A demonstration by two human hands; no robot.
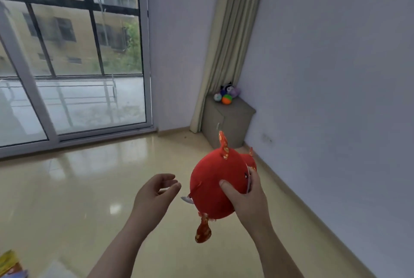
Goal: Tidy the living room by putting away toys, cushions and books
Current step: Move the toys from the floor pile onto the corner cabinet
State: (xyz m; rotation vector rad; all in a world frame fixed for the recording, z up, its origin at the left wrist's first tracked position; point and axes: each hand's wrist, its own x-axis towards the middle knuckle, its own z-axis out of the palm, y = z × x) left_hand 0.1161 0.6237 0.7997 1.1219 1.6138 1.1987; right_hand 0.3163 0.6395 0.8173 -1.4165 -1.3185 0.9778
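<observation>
Floor (89,188): glossy beige tile, beneath the fingers.
Window (71,53): tall, sliding, daylit, far left.
Walls (336,76): pale grey.
Curtain (226,42): beige, drawn.
Cabinet (226,121): grey, cornered.

Right hand (245,197) covers part of red plush toy (216,184); its face mostly hidden. Small toys (226,95) on grey cabinet (226,121) too distant to identify. Colourful item (10,263) at lower-left corner cut off, blurred. Both forearms run off bottom edge.

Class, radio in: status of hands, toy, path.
Right hand gripping red plush toy. Left hand open, empty. Floor to toy-topped cabinet clear.
</observation>
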